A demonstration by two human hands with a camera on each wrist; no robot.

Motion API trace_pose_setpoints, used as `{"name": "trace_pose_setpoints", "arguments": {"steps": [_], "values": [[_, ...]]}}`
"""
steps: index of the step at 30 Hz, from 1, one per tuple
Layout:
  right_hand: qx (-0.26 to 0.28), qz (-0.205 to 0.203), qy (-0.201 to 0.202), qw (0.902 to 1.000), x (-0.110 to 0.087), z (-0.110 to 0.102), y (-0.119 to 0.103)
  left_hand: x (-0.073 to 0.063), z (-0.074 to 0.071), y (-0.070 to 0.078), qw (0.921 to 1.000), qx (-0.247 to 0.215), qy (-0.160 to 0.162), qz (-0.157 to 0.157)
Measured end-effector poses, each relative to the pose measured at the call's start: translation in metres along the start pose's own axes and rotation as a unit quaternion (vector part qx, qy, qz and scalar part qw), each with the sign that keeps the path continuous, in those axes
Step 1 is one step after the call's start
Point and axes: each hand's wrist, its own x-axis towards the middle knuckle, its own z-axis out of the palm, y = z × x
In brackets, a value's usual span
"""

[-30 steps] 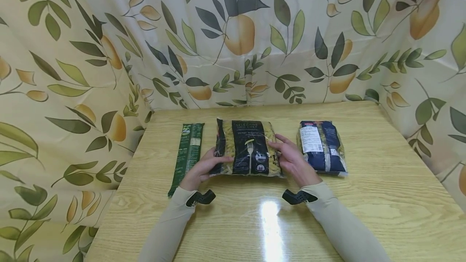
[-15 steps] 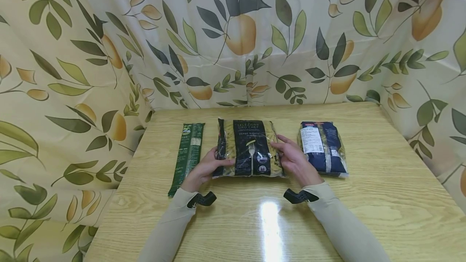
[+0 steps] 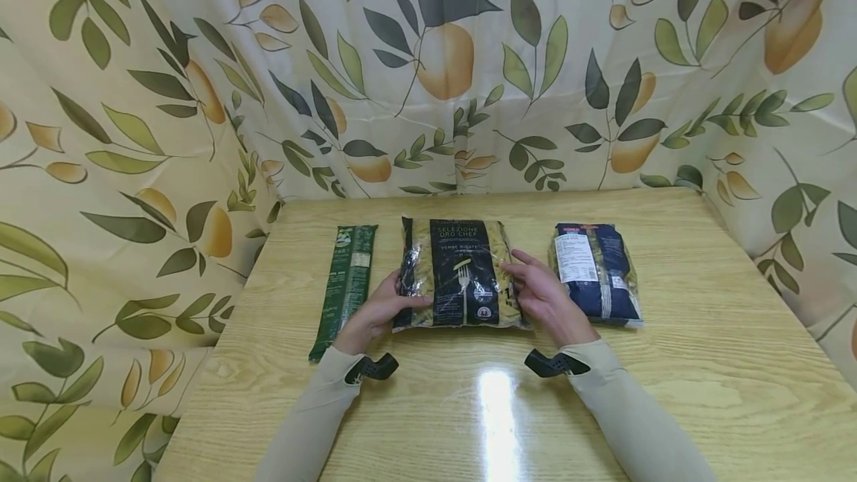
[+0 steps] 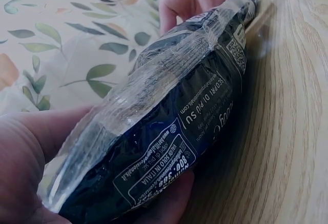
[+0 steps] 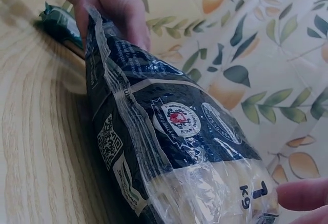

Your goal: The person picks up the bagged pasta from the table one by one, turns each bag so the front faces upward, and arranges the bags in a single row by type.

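Observation:
A clear and black bag of penne pasta faces up in the middle of the head view, a fork printed on its front. My left hand grips its left end, thumb on the front and fingers beneath. At the opposite end my right hand holds the bag, with its thumb on the front edge. The left wrist view shows the crimped seam of the bag and fingers curled under it. "1 kg" is printed near my right thumb in the right wrist view. Whether the bag touches the table cannot be told.
Left of my left hand lies a long green packet, partly behind the wrist. A blue pasta bag with a white label lies just right of my right hand. The wooden table meets a leaf-patterned curtain at the back.
Both hands keep their grip on the penne bag. It sits very slightly farther right and lower in the head view, which itself has shifted a little.

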Motion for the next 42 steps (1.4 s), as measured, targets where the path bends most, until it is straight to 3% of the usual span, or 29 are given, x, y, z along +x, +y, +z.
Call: {"name": "trace_pose_setpoints", "arguments": {"steps": [29, 35, 42], "values": [[-0.005, 0.019, -0.043, 0.9989, -0.013, -0.009, -0.002, -0.007, -0.001, 0.005, 0.9978, 0.058, 0.030, 0.013], [-0.019, -0.001, -0.051, 0.9985, -0.020, -0.010, -0.010, -0.009, -0.003, 0.008, 0.9974, 0.061, 0.039, 0.006], [-0.030, -0.059, -0.057, 0.9962, -0.030, -0.010, -0.022, -0.008, -0.007, 0.016, 0.9968, 0.072, 0.031, 0.018]]}}
